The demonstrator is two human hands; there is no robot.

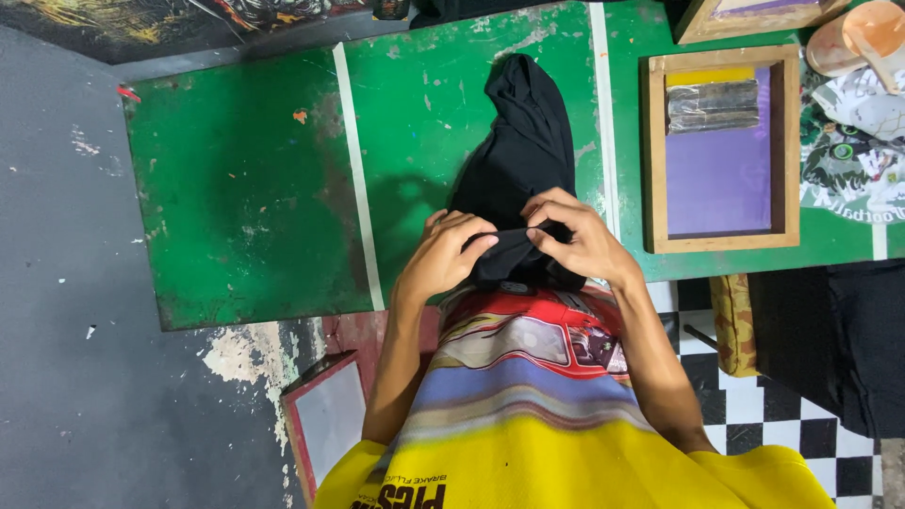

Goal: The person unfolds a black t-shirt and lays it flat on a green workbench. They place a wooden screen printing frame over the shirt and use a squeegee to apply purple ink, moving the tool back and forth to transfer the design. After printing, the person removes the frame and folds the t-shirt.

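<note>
Spanning grey floor — scuffed green table (245, 188) under black cloth (518, 151)

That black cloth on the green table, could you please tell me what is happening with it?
A person in a yellow shirt holds the near end of the black cloth with both hands, the left hand and the right hand pinching its bunched edge. The rest lies crumpled across the green table. A wooden frame with a purple screen rests on the table to the right, untouched.
</note>
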